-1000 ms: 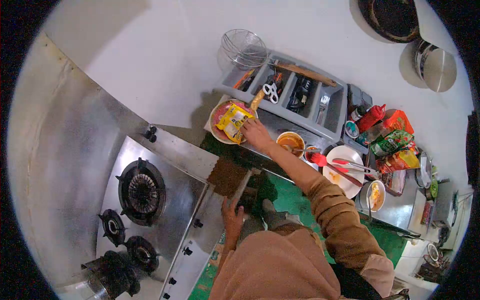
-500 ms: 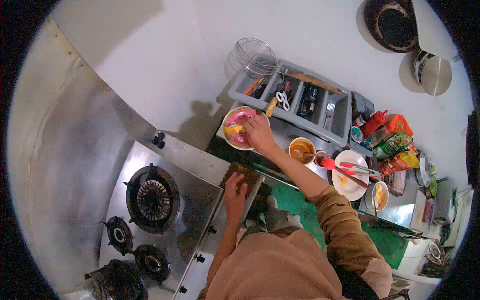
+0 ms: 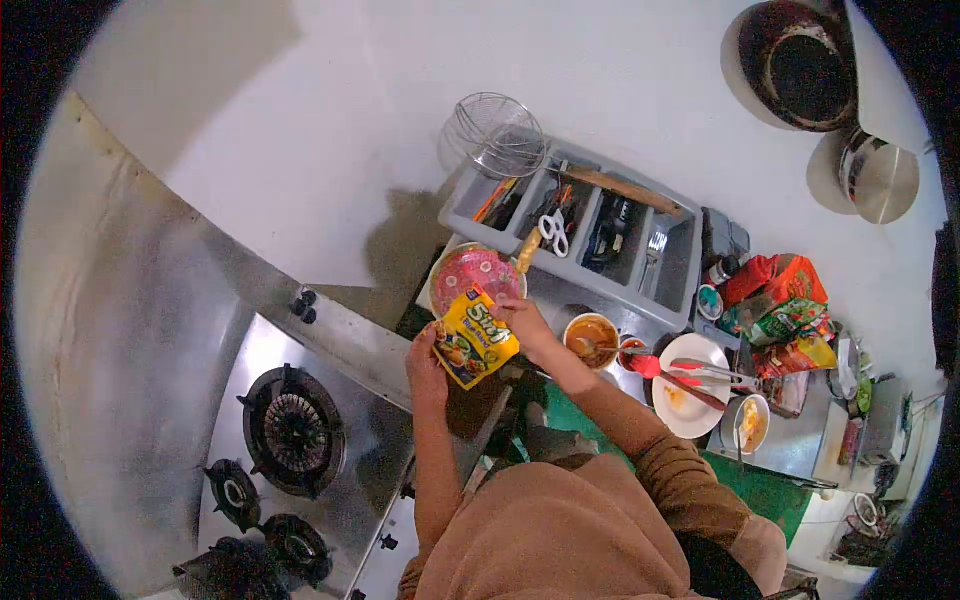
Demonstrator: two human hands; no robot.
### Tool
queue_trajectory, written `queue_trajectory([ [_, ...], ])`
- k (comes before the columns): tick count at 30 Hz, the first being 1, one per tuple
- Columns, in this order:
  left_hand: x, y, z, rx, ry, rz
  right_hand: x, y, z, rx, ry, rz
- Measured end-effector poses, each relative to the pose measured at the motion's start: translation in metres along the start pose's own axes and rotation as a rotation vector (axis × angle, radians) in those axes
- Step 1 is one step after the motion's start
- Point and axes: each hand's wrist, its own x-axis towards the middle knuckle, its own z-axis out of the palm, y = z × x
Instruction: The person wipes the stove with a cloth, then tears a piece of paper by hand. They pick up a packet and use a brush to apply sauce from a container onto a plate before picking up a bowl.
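Both hands hold a yellow seasoning packet marked "5in1", with pictures of food on its front. My left hand grips its left edge, fingers closed. On the upper right edge, my right hand pinches the packet. Behind it is a round pink, flower-patterned dish with a pale rim, partly covered by the packet in this view. A tan handle-like piece sticks up at the dish's right edge. To the right of my right hand stands a bowl of orange-brown sauce with a spoon in it.
A grey cutlery tray lies at the back, with a wire strainer across it and white scissors. Rightward are a white plate with tongs, a small bowl and several food packets. A gas stove stands at left.
The yellow packet has come up from the pink dish toward me in my right hand. My left hand has risen and taken its left edge. The view has shifted slightly.
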Motion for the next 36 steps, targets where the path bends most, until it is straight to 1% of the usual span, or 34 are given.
queue_trajectory([
  [1, 0.004, -0.004, -0.001, 0.0, 0.003, -0.003, 0.008, 0.007, -0.007, 0.063, 0.005, 0.081],
  [2, 0.01, -0.008, -0.005, -0.002, 0.049, -0.021, 0.028, 0.027, -0.024, -0.153, -0.019, -0.097],
  [3, 0.014, -0.011, -0.005, -0.002, 0.095, -0.04, 0.028, 0.022, -0.026, -0.152, -0.019, -0.093],
  [4, 0.015, -0.013, -0.003, -0.006, 0.127, -0.018, 0.027, 0.015, -0.026, -0.206, -0.024, -0.061],
  [5, 0.018, -0.014, 0.001, -0.002, 0.129, -0.022, 0.027, 0.008, -0.025, -0.26, -0.029, -0.028],
  [9, 0.039, -0.019, -0.003, 0.1, 0.185, -0.042, 0.054, 0.029, -0.034, -0.33, -0.012, -0.084],
  [11, 0.049, -0.02, -0.001, 0.14, 0.201, -0.004, 0.065, 0.038, -0.034, -0.271, 0.005, -0.263],
  [12, 0.055, -0.02, -0.001, 0.098, 0.173, -0.017, 0.049, 0.01, -0.026, -0.418, 0.038, -0.086],
  [13, 0.059, -0.019, 0.002, 0.103, 0.166, -0.024, 0.042, 0.0, -0.024, -0.414, 0.048, -0.085],
  [15, 0.066, -0.018, 0.009, 0.191, 0.216, -0.02, 0.03, -0.005, -0.026, -0.866, 0.171, -0.325],
  [16, 0.072, -0.018, 0.011, 0.209, 0.179, -0.014, 0.027, 0.0, -0.033, -0.804, 0.143, -0.391],
  [17, 0.078, -0.018, 0.014, 0.212, 0.173, -0.023, 0.023, 0.004, -0.036, -0.803, 0.153, -0.385],
  [19, 0.085, -0.021, 0.021, 0.432, 0.212, 0.036, 0.015, 0.013, -0.041, -0.953, 0.157, -0.645],
  [20, 0.087, -0.023, 0.024, 0.436, 0.203, 0.028, 0.014, 0.018, -0.04, -0.955, 0.169, -0.64],
  [22, 0.09, -0.029, 0.028, 0.486, 0.273, 0.12, 0.017, 0.025, -0.032, -1.129, -0.021, -0.485],
  [23, 0.091, -0.031, 0.03, 0.512, 0.307, 0.167, 0.017, 0.027, -0.03, -1.128, -0.007, -0.48],
  [24, 0.088, -0.029, 0.032, 0.896, 0.335, 0.268, 0.015, 0.026, -0.026, -1.236, -0.024, -0.61],
  [25, 0.087, -0.028, 0.033, 0.899, 0.325, 0.268, 0.014, 0.024, -0.024, -1.343, -0.043, -0.746],
  [26, 0.086, -0.027, 0.034, 1.145, 0.357, 0.295, 0.015, 0.022, -0.024, -1.342, -0.031, -0.745],
  [27, 0.084, -0.023, 0.037, 1.391, 0.386, 0.325, 0.017, 0.023, -0.024, -1.394, -0.046, -0.696],
  [28, 0.08, -0.02, 0.039, 1.426, 0.376, 0.272, 0.019, 0.024, -0.024, -1.446, -0.061, -0.646],
  [29, 0.079, -0.018, 0.04, 1.428, 0.365, 0.276, 0.021, 0.025, -0.025, -1.445, -0.049, -0.645],
  [31, 0.07, -0.017, 0.041, 1.642, 0.455, 0.396, 0.015, 0.025, -0.029, -1.334, -0.033, -0.695],
  [32, 0.061, -0.019, 0.04, 1.642, 0.445, 0.392, 0.011, 0.025, -0.034, -1.339, -0.026, -0.687],
  [34, 0.031, -0.014, 0.062, 1.17, 0.338, 0.584, -0.002, -0.003, -0.038, -1.035, -0.395, -0.145],
  [35, 0.017, -0.015, 0.07, 1.167, 0.325, 0.585, -0.007, 0.0, -0.04, -1.036, -0.382, -0.145],
  [36, 0.002, -0.017, 0.077, 1.157, 0.281, 0.716, -0.015, 0.009, -0.038, -0.759, -0.345, -0.118],
])
